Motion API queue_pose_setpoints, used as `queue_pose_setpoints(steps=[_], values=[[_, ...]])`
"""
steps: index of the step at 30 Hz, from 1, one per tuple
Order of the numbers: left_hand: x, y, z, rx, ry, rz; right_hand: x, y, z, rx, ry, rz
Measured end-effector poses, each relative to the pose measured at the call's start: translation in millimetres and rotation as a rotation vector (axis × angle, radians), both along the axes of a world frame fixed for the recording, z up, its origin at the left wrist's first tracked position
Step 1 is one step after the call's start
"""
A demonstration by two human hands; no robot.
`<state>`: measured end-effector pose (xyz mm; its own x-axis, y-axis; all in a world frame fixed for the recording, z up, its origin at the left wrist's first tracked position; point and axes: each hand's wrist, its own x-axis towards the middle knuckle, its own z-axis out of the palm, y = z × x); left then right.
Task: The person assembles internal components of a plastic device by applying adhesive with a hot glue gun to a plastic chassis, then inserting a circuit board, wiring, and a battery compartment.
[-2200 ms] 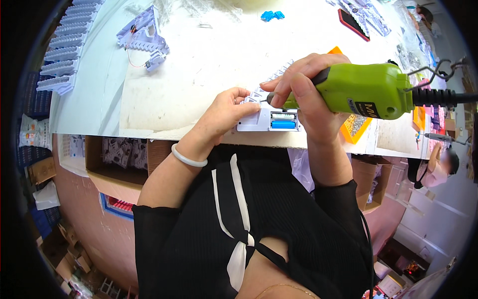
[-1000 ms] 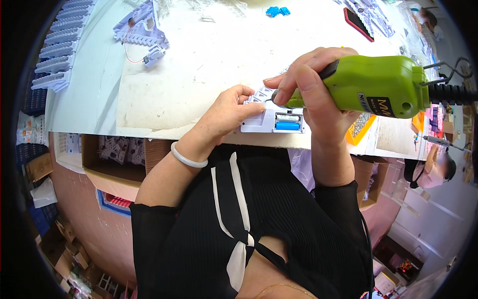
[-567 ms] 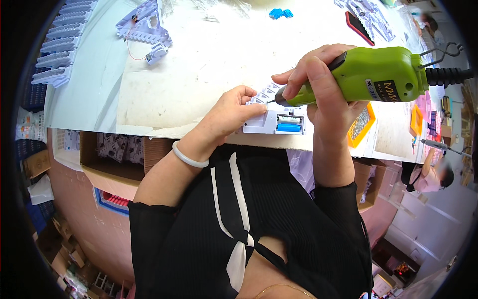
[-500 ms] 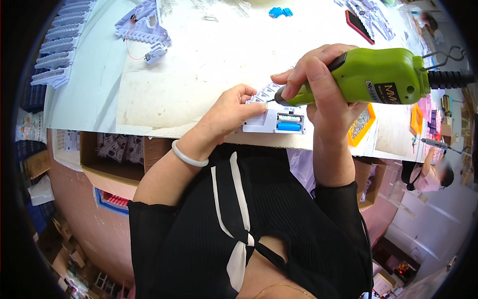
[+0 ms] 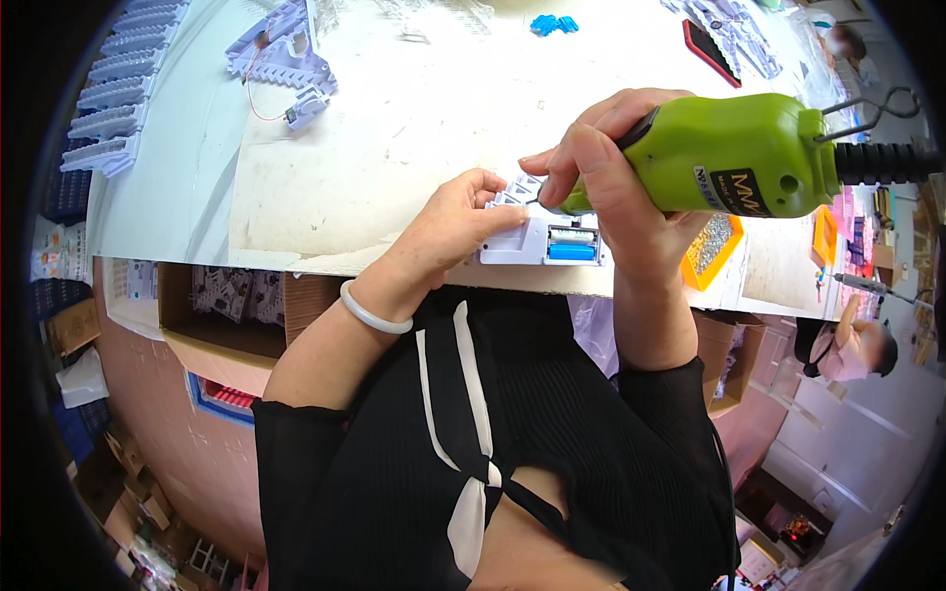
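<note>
My right hand [image 5: 631, 182] is wrapped round a green electric screwdriver [image 5: 734, 153], held nearly level. Its tip meets a pale lilac plastic housing [image 5: 522, 244] at the table's near edge, close to my left thumb; the exact contact point is small. Two batteries, one blue [image 5: 572, 252] and one pale [image 5: 572, 235], lie in an open compartment of that housing. My left hand [image 5: 448, 222] grips the housing's left side, thumb on top and fingers at the far edge. Part of the housing's far side is hidden behind my right hand and the tool.
On the right stands an orange tray [image 5: 727, 264] of small metal parts. A red-edged phone [image 5: 711, 54], blue pieces [image 5: 554, 25] and a lilac assembly with a wire [image 5: 286, 59] lie farther back. Lilac strips [image 5: 118, 89] line the far left. A carton [image 5: 222, 340] sits below the table edge.
The screwdriver and my right hand have shifted slightly left and nearer, with the tip now closer to the housing. My left hand and the housing stay in place.
</note>
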<state>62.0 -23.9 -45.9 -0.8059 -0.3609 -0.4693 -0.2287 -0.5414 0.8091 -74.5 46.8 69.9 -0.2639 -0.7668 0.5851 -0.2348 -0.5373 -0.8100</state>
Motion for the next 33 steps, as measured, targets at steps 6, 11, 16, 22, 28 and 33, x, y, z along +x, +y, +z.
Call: queue_pose_setpoints(steps=[6, 11, 16, 22, 28, 33], values=[[-0.5, 0.0, 4.5, -0.022, -0.04, 0.019, 5.3, 7.2, 2.8, 0.03, -0.003, -0.077], [-1.7, -2.5, 6.4, 0.033, -0.039, 0.024, 15.1, 7.8, -1.2, -0.004, 0.048, -0.172], [-0.1, -0.8, 21.1, 0.089, -0.069, 0.056, 8.1, -4.2, -6.5, -0.043, -0.074, -0.121], [1.8, 0.7, 16.7, 0.094, -0.06, 0.056, 12.3, 0.3, -10.5, 0.001, -0.022, -0.157], [3.4, 3.6, 3.4, 0.076, 0.018, 0.039, 7.9, 2.0, 2.6, 0.05, -0.108, -0.036], [2.5, 0.7, 25.7, 0.022, -0.113, -0.046, -30.5, -21.8, 20.2, -0.025, -0.006, -0.147]])
